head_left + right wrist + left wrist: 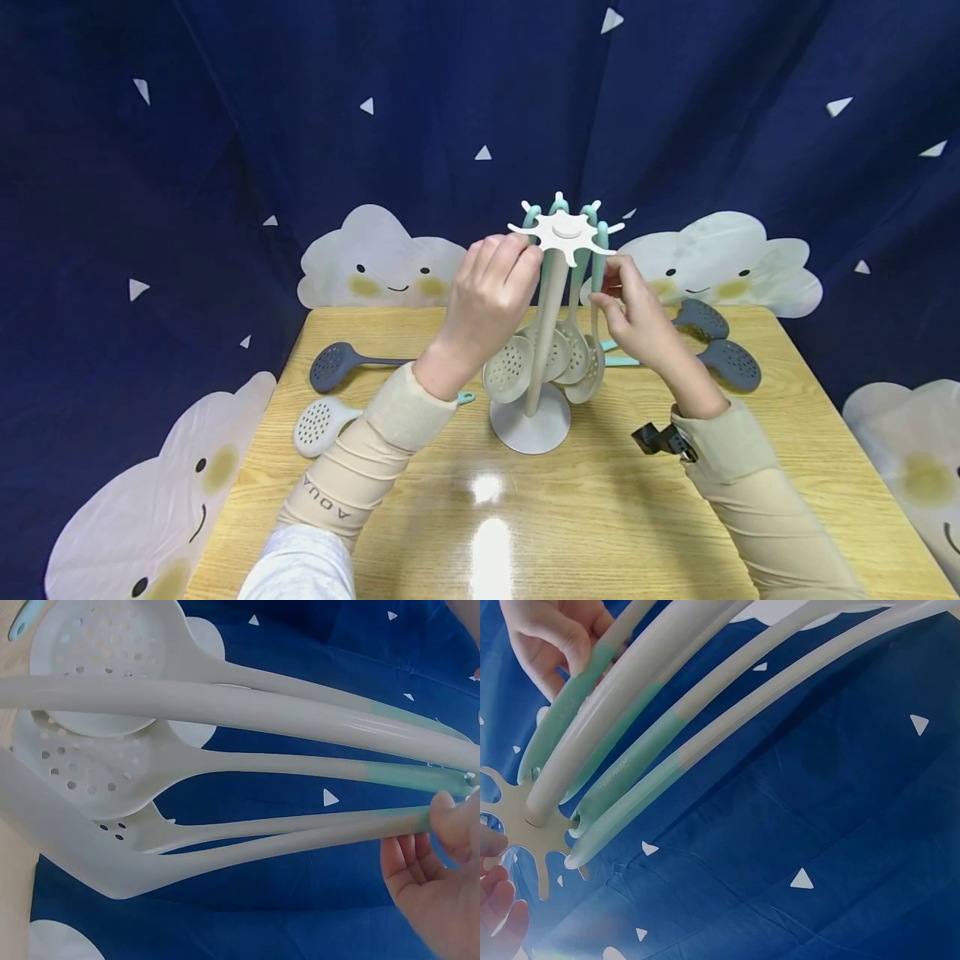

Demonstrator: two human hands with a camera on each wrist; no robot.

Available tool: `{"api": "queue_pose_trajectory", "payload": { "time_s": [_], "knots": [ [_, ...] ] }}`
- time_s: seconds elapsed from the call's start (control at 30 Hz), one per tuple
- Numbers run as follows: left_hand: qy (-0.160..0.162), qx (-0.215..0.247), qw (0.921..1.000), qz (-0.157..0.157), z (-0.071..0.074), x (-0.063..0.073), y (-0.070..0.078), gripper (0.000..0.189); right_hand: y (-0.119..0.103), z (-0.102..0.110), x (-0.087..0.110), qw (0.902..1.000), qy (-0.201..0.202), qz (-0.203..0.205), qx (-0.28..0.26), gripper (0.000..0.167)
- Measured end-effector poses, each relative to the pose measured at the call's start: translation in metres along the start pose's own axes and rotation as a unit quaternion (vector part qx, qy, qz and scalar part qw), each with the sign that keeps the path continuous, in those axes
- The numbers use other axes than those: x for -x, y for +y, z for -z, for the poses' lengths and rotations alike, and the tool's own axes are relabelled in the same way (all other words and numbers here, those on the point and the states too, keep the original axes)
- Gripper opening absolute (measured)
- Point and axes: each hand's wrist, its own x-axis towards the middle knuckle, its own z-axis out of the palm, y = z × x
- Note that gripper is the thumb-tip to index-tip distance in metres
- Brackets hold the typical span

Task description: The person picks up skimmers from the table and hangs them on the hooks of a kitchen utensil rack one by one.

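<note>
A white utensil rack (567,228) with a star-shaped hook top stands on a round base in the middle of the table. Several pale skimmers with mint handles hang from it, one skimmer (507,369) on its left side. My right hand (636,315) pinches the mint handle of the nearest right-hand skimmer (300,837) between thumb and fingers, just below its hook. At the top's left side, my left hand (491,283) has its fingers curled at a hook prong of the rack; the left wrist view shows those fingertips (506,922) around that prong.
To the left on the wooden table (420,533) lie a dark grey skimmer (330,367) and a pale skimmer (318,426). Two dark utensils (733,365) with holes lie at the right, behind my right forearm. A blue curtain (420,108) hangs behind the table.
</note>
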Motion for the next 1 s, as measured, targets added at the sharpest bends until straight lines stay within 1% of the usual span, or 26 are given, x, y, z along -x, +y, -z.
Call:
{"api": "queue_pose_trajectory", "payload": {
  "time_s": [0.13,0.37,0.57,0.83,1.0],
  "knots": [
    [0.001,0.001,1.0,0.0,0.0,0.0,0.0,0.006,-0.001,-0.001,0.0,0.9999,-0.001,-0.005,-0.009,0.029],
    [-0.002,-0.007,1.0,-0.005,0.0,-0.001,0.0,0.008,-0.001,0.0,0.0,0.9995,0.0,-0.015,-0.028,0.026],
    [0.0,-0.019,0.9997,-0.016,0.0,-0.001,-0.001,0.009,0.001,0.002,0.0,0.9997,-0.003,-0.015,-0.017,0.026],
    [-0.001,-0.027,0.9994,-0.02,0.0,0.0,-0.001,0.008,-0.001,0.007,-0.001,0.9999,-0.007,0.015,-0.002,0.026],
    [-0.002,-0.028,0.9994,-0.02,0.001,-0.001,-0.001,0.009,0.001,0.011,-0.001,0.9993,-0.012,0.034,-0.007,0.032]
  ]
}}
